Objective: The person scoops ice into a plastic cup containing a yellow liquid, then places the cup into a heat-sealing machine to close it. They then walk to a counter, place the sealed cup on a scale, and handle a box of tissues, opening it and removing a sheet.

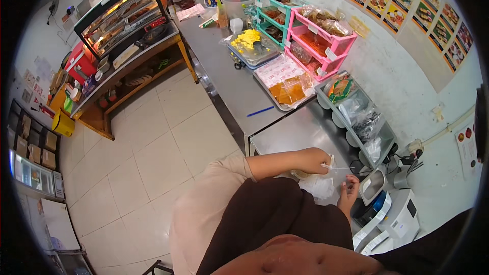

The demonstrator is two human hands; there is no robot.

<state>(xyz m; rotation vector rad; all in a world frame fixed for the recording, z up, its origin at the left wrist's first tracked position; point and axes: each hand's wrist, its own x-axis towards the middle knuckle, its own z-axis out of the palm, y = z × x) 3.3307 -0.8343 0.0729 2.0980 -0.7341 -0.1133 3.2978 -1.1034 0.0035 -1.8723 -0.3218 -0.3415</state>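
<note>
On the metal counter before me, my left hand [315, 161] is closed on the gathered neck of a clear plastic bag [320, 186]. A thin white strip [342, 168] sticks out to the right from that fist; whether it is a tie or part of the bag I cannot tell. Something yellowish, partly hidden by my forearm, shows near the bag. My right hand [348, 191] is just right of the bag, its fingers apart and bent, with nothing visible in them. A dark brown cloth hides part of both the counter and my right arm.
A grey tray with bagged goods [387, 137] stands along the wall. Right of my hands are a steel container [372, 186] and a label printer [401, 214]. Farther up are a blue pen [260, 111], a metal tray with orange sheets [263, 80], pink baskets [324, 42] and teal baskets [284, 30].
</note>
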